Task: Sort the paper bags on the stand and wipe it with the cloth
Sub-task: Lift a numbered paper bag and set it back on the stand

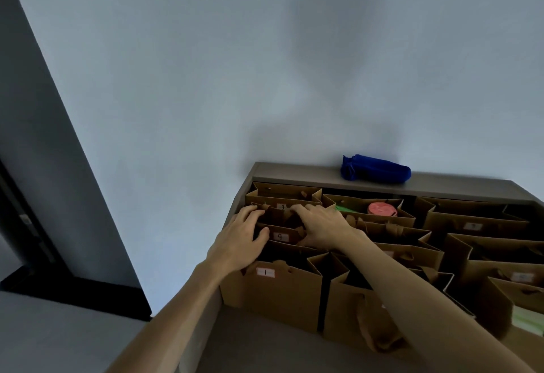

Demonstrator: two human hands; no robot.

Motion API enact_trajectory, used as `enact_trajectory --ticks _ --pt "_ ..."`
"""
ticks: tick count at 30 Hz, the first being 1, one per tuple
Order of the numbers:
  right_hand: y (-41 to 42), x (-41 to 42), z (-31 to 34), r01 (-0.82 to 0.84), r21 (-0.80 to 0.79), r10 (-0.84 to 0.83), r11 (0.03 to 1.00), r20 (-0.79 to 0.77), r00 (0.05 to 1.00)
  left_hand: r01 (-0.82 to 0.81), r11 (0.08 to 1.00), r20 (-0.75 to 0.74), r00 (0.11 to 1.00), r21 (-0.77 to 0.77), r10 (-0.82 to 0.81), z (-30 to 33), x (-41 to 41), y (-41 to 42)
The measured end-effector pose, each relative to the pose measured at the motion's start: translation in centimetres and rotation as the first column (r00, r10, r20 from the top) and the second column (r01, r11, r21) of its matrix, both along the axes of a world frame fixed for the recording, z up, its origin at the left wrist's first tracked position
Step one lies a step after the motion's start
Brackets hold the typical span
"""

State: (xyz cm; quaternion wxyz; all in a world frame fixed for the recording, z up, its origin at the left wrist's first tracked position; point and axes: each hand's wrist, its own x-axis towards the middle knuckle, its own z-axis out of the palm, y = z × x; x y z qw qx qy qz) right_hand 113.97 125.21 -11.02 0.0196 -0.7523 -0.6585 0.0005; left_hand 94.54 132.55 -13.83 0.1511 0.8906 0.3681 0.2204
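Observation:
Several brown paper bags stand in rows on a grey stand (294,171). In the left row I see a bag labelled 1 (282,293) at the front, one labelled 9 (281,237) behind it, and one labelled 3 (282,206) further back. My left hand (241,235) rests on the left edge of the bags between 3 and 9, fingers curled over the rims. My right hand (321,225) grips the right side of the same bags. A rolled blue cloth (375,168) lies on the stand's back ledge, away from both hands.
A bag in the middle row holds a red round lid (381,208) and something green (346,209). More bags fill the right side (477,225). A pale wall rises behind the stand, with a dark door frame (44,152) to the left.

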Motion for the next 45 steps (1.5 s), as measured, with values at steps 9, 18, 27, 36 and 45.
enact_trajectory --ticks 9,18,27,36,45 --pt "0.2 -0.7 0.5 -0.055 0.071 0.069 0.996 -0.221 0.973 0.002 1.000 0.176 0.984 0.020 -0.006 -0.1 0.3 0.6" --pt "-0.1 -0.1 0.7 -0.034 0.082 0.058 0.996 -0.312 0.948 0.005 1.000 0.290 0.957 -0.028 0.003 0.1 0.1 0.8" --pt "-1.4 1.2 7.5 -0.042 0.242 0.132 0.969 -0.368 0.921 0.206 0.925 0.590 0.807 -0.319 0.024 3.6 -0.4 0.7" --pt "-4.2 1.6 13.4 -0.048 0.486 0.251 0.873 -0.362 0.898 0.304 0.881 0.659 0.752 -0.363 0.012 9.1 -0.4 0.7" --pt "-6.5 1.0 15.2 -0.034 0.519 0.277 0.854 -0.399 0.874 0.373 0.867 0.679 0.732 -0.329 -0.057 10.6 -1.4 -0.1"
